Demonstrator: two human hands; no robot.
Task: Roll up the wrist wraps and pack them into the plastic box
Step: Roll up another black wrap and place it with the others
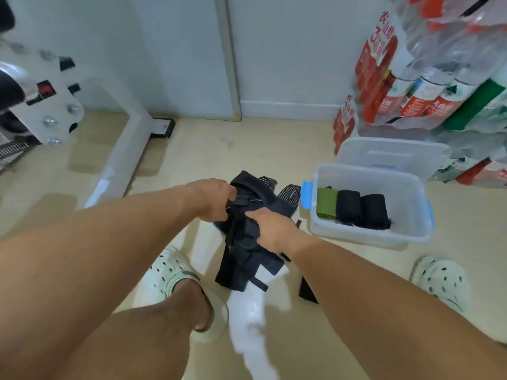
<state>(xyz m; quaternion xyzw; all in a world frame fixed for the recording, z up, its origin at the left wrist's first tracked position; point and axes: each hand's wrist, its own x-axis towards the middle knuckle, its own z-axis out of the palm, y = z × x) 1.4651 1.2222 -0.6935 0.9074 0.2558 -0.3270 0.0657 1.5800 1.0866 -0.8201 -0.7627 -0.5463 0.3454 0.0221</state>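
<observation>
Gripping a tangled bundle of dark navy and black fabric wrist wraps, both hands are working above the pale beige floor. The left hand is curling its fingers into the upper part of the bundle, and the right hand is clasping the middle of it from the right side, thumb lying on the cloth. Loose ends and narrow black straps are hanging down from the bundle between the person's feet. Two striped grey-and-black wrap ends are showing just behind the hands, near the floor.

To the right of the hands, a clear rectangular plastic box with blue latches is sitting open on the floor. Inside it, three rolled wraps are lying side by side along the near left part: one olive green roll at the left, touching a black roll, which is touching a second black roll. The clear plastic lid is leaning just behind the box.

Pale mint perforated clogs are covering both feet, one below the bundle at the left, the other well apart at the right. Shrink-wrapped packs of water bottles with red labels are standing stacked behind the box. A white metal machine frame with bolts is occupying the left side, against a light grey wall.
</observation>
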